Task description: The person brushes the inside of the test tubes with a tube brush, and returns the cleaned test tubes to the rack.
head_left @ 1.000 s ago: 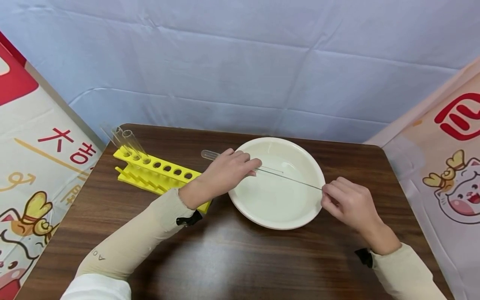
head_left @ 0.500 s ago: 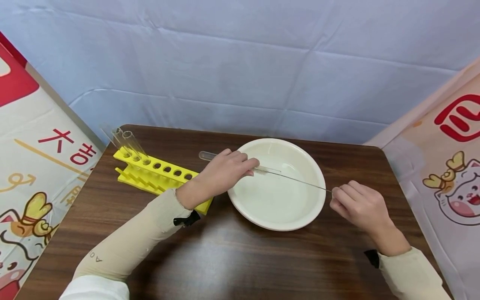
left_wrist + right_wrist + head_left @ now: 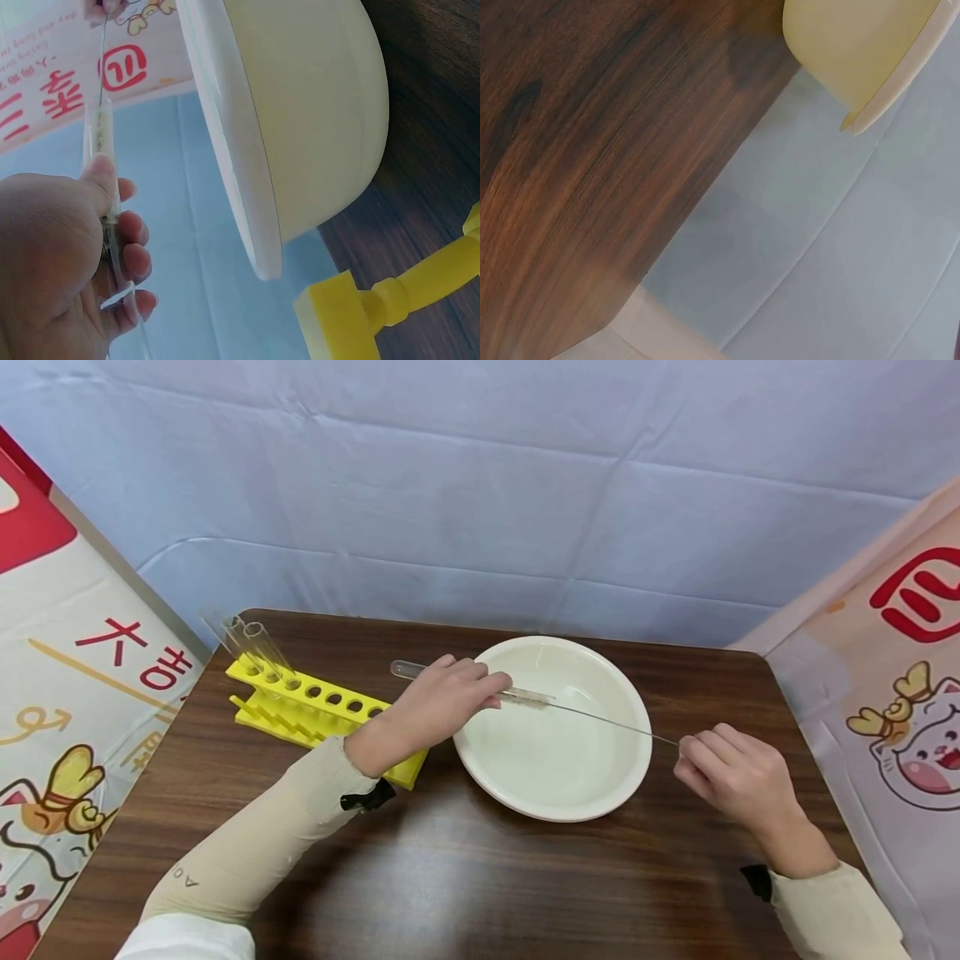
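Observation:
My left hand (image 3: 442, 702) grips a clear test tube (image 3: 407, 669) above the left side of a white basin (image 3: 551, 811). Its rounded end points left and its mouth lies over the basin. A test tube brush (image 3: 611, 722) runs into the mouth; in the left wrist view its pale bristles show inside the tube near the opening. Off the basin's right side, my right hand (image 3: 738, 777) pinches the far end of the brush's thin wire handle. The right wrist view shows neither that hand nor the brush.
Left of the basin stands a yellow test tube rack (image 3: 330, 697), partly behind my left forearm. Several clear tubes (image 3: 266, 647) lean in its left holes. The brown wooden table (image 3: 480, 885) ends at a pale cloth backdrop (image 3: 465, 502), with printed banners on both sides.
The right hand has moved right and slightly down, drawing the brush outward so bristles now show near the tube's mouth. The left hand and tube have shifted slightly left.

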Demonstrator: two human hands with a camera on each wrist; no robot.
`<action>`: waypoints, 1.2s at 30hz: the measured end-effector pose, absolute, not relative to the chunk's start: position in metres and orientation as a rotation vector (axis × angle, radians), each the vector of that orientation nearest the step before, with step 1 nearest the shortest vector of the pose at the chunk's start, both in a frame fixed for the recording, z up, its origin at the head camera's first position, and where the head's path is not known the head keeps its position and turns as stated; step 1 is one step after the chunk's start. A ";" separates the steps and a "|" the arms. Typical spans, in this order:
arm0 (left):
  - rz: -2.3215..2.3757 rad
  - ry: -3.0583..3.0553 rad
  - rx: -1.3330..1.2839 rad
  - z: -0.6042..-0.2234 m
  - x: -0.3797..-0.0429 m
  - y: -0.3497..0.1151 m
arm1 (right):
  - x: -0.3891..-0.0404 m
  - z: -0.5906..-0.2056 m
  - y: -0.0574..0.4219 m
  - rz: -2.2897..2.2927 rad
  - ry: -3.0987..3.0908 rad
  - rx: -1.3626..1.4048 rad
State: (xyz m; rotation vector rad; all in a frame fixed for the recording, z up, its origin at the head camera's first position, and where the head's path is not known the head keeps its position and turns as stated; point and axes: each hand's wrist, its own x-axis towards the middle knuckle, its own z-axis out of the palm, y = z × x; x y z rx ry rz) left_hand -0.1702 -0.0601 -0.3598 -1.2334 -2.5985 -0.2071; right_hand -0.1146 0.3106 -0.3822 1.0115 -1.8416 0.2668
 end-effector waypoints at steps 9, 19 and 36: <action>-0.189 -2.612 -1.222 -0.360 -0.172 -0.063 | -0.116 -0.388 0.321 0.245 -1.850 0.963; -0.136 -2.634 -1.171 -0.365 -0.174 -0.073 | -0.116 -0.396 0.338 0.228 -1.934 0.924; -0.175 -2.547 -1.183 -0.365 -0.175 -0.079 | -0.105 -0.395 0.365 0.930 -2.481 0.811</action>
